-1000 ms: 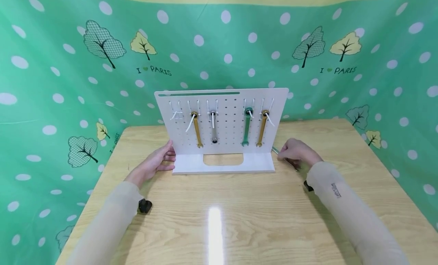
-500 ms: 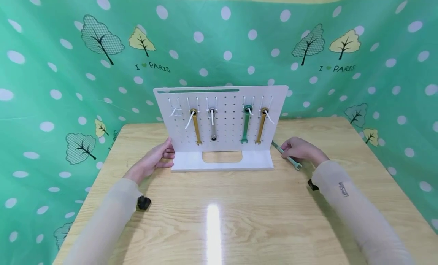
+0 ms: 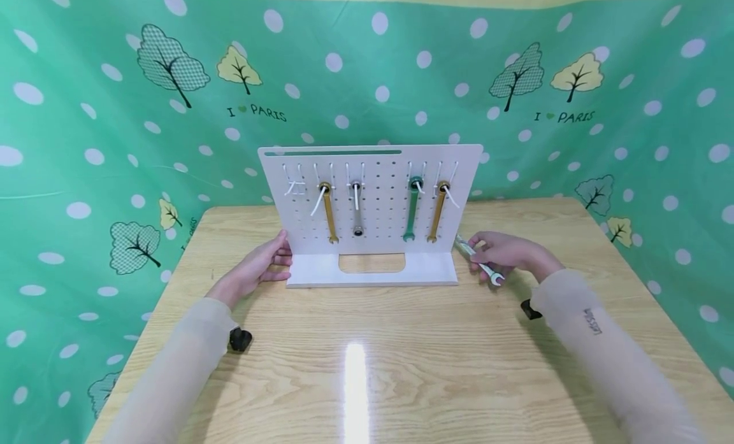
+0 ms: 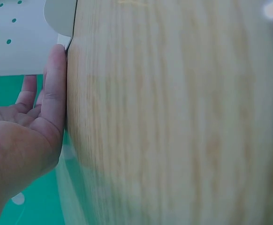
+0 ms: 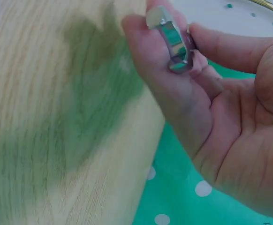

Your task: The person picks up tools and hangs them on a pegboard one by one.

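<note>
A white pegboard stands upright on its base. My left hand holds its left edge; in the left wrist view one finger lies along the base and other fingertips are hidden behind the board. Beside the board's right edge, my right hand pinches a shiny greenish wrench between thumb and fingers. Its open end points toward the front right. In the right wrist view the wrench is seen nearly end-on, partly covered by the fingers.
Hanging on the board's hooks are a gold wrench, a silver wrench, a green wrench and another gold wrench. A white hook at far left carries nothing. The wooden table meets a green curtain behind.
My right hand has shifted slightly rightward and the wrench, mostly covered earlier, shows more and has turned in my fingers. The left hand stays at the board's edge.
</note>
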Demonstrator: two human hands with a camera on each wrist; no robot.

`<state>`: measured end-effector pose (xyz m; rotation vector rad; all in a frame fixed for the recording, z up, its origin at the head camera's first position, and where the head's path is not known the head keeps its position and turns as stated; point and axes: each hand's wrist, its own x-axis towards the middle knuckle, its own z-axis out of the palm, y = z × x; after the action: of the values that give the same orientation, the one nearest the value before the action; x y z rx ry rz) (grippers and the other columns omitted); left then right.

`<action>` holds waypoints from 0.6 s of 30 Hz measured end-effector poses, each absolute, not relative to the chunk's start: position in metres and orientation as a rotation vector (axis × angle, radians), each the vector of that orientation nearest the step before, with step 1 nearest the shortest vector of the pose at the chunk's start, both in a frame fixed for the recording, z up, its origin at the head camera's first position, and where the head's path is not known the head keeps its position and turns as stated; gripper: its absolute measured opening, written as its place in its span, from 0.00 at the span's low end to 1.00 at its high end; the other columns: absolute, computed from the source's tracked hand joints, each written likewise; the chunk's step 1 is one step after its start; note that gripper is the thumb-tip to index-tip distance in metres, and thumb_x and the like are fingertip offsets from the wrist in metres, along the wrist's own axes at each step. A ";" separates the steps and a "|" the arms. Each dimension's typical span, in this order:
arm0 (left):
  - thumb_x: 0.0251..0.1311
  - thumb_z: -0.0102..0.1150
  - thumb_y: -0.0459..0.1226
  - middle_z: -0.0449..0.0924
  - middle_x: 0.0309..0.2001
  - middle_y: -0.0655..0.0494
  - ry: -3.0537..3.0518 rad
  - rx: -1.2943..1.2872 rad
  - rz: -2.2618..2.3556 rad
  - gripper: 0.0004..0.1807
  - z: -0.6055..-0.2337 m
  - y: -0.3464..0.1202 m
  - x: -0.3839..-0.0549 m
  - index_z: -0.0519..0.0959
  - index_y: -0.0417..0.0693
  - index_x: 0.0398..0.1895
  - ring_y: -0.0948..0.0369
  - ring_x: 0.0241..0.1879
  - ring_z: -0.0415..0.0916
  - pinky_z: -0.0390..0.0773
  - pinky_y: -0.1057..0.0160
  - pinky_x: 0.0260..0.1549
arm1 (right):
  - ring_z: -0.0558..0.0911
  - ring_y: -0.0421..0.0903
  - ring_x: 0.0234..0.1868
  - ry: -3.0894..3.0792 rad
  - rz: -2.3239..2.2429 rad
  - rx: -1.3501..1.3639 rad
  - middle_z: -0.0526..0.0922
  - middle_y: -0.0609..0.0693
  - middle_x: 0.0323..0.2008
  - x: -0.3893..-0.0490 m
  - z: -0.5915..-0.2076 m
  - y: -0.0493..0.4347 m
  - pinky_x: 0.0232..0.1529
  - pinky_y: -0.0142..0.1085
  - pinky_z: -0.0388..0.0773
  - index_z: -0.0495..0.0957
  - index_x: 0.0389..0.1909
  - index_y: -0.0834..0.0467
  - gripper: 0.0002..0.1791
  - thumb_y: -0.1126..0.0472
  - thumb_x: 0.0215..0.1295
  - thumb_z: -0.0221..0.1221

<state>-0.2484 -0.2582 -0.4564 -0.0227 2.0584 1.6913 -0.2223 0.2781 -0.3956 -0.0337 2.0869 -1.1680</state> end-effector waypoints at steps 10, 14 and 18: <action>0.69 0.38 0.70 0.61 0.64 0.39 2.059 -0.013 1.689 0.49 -0.456 -0.259 -0.249 0.61 0.34 0.70 0.52 0.57 0.65 0.84 0.57 0.53 | 0.85 0.58 0.39 2.069 -1.204 -0.130 0.79 0.66 0.50 -0.209 -0.377 0.281 0.33 0.47 0.88 0.61 0.65 0.70 0.24 0.67 0.76 0.55; 0.68 0.39 0.70 0.61 0.64 0.40 2.053 -0.024 1.693 0.49 -0.456 -0.258 -0.249 0.62 0.34 0.69 0.52 0.56 0.65 0.84 0.57 0.53 | 0.84 0.56 0.39 2.055 -1.239 -0.153 0.79 0.66 0.49 -0.203 -0.374 0.280 0.38 0.53 0.88 0.60 0.63 0.69 0.23 0.64 0.76 0.56; 0.68 0.38 0.71 0.61 0.65 0.39 2.050 -0.024 1.690 0.50 -0.456 -0.259 -0.249 0.62 0.35 0.69 0.52 0.57 0.65 0.84 0.57 0.53 | 0.83 0.58 0.43 2.030 -1.314 -0.177 0.76 0.69 0.51 -0.200 -0.376 0.277 0.44 0.57 0.87 0.60 0.61 0.66 0.20 0.62 0.78 0.54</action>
<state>-0.2487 -0.2585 -0.4557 -0.0244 2.0504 1.6902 -0.2001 0.2770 -0.3759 -0.1771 2.0300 -1.3143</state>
